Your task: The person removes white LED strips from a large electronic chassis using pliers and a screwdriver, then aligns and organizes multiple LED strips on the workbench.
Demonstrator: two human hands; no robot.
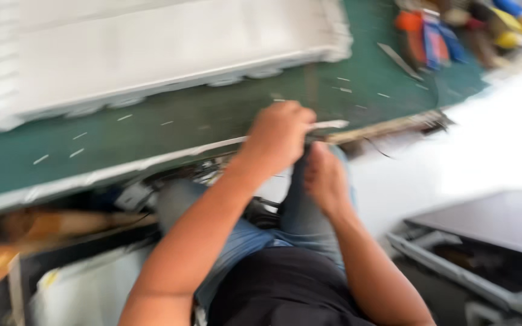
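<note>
Head view: both hands (pixel 303 157) grip thin white strip (pixel 330 125) at green table (pixel 152 130) edge.

A white panel (pixel 152 54) lies on the green table (pixel 212 118), coloured tools (pixel 436 36) at the far corner

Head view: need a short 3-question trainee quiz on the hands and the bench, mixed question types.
1. True or false: the left hand and the right hand are far apart, at opposite ends of the green mat.
2. Which hand grips the thin white strip at the bench edge?
A. left
B. right
C. neither
3. Fill in: the big white panel lies on the ____ mat.

Key
1. False: they are close together at the front edge.
2. A: the left hand is closed over the strip; the right hand sits just below it, and blur hides whether it holds anything.
3. Green.
</note>
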